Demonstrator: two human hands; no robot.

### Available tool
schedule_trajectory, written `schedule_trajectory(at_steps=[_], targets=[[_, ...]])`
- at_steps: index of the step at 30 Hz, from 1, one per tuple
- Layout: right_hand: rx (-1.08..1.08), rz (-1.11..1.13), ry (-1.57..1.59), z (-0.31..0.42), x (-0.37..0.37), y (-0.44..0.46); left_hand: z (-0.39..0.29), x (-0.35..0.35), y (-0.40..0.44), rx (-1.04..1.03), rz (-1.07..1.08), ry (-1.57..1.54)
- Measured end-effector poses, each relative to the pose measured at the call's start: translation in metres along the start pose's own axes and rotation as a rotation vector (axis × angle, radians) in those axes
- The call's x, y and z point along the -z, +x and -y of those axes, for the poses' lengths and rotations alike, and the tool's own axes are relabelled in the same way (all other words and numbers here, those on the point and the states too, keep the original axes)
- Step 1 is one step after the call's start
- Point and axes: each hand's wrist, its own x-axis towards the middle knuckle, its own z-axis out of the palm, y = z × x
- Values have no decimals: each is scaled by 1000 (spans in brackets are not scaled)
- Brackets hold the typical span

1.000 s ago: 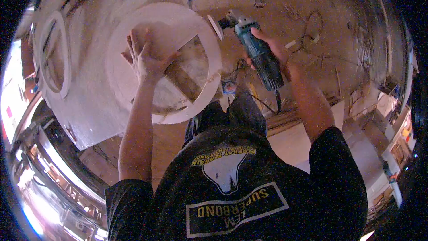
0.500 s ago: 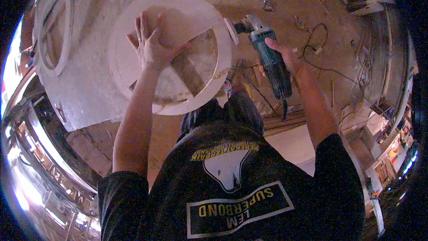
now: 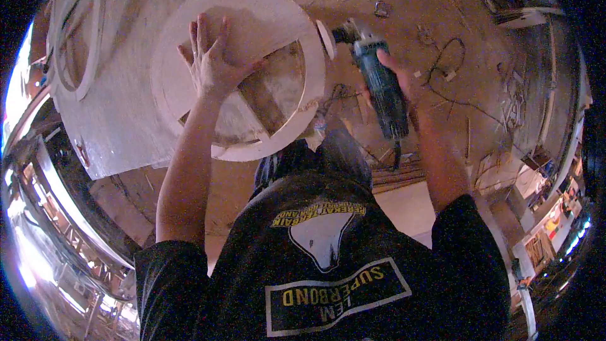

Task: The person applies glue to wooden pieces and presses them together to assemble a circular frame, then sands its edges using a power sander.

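Note:
My left hand [image 3: 211, 66] lies flat with its fingers spread on a pale round wooden panel [image 3: 271, 19], whose lower right part is an open ring crossed by a bar. In my right hand [image 3: 398, 76] is a teal angle grinder [image 3: 382, 91], its body running down toward me. The grinder's pale disc [image 3: 326, 39] stands edge-on at the panel's right rim; I cannot tell whether it touches. A power cord leaves the grinder's lower end. My right hand and the tool are slightly blurred.
Beneath the panel is a large greyish board [image 3: 113, 145]. Another oval ring [image 3: 88, 82] rests at the far left. A dark cable [image 3: 470, 98] winds over the dusty floor on the right, among wood scraps. A small round object [image 3: 382, 8] lies beyond the grinder.
The right hand and grinder have shifted slightly left and blurred. My left hand stays flat on the panel, and the whole view has moved a little.

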Motion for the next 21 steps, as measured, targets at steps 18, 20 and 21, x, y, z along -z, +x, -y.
schedule_trajectory(at_steps=[18,20,21], targets=[[29,-18,115,-58,-15,-31,-4,0,1,32,2,6],[68,-33,132,-75,-15,-32,-4,-1,1,19,-14,38],[75,-34,140,-78,-19,-36,-1,-2,2,0,-24,14]])
